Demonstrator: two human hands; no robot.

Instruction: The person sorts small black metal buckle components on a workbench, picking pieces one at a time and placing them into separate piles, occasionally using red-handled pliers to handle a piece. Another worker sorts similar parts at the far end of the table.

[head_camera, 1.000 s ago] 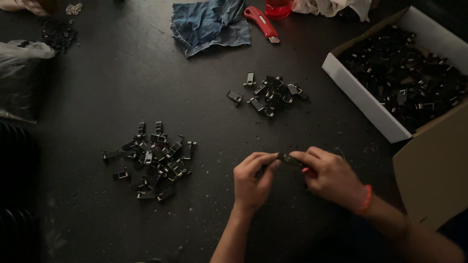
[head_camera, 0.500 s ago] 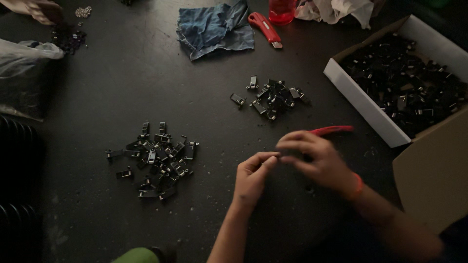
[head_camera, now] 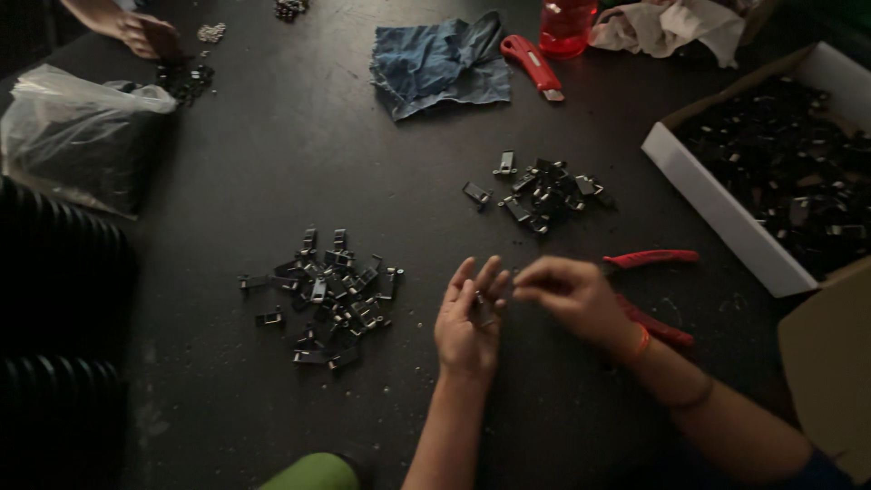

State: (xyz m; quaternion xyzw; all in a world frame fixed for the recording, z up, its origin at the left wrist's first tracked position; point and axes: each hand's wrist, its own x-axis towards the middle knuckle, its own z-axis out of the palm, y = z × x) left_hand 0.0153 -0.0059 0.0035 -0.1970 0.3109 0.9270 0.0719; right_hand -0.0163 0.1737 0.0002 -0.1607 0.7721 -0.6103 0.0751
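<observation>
A small dark metal clip (head_camera: 484, 311) sits between the two hands, pinched at the fingertips of the left hand (head_camera: 467, 325), with the thumb and forefinger of the right hand (head_camera: 567, 295) just beside it. It is mostly hidden by the fingers, so its exact shape and pose cannot be told. It is held a little above the dark tabletop (head_camera: 272, 154), in the near middle part. It looks the same kind as the black clips with silver ends in the near pile (head_camera: 328, 290), which lies to the left.
</observation>
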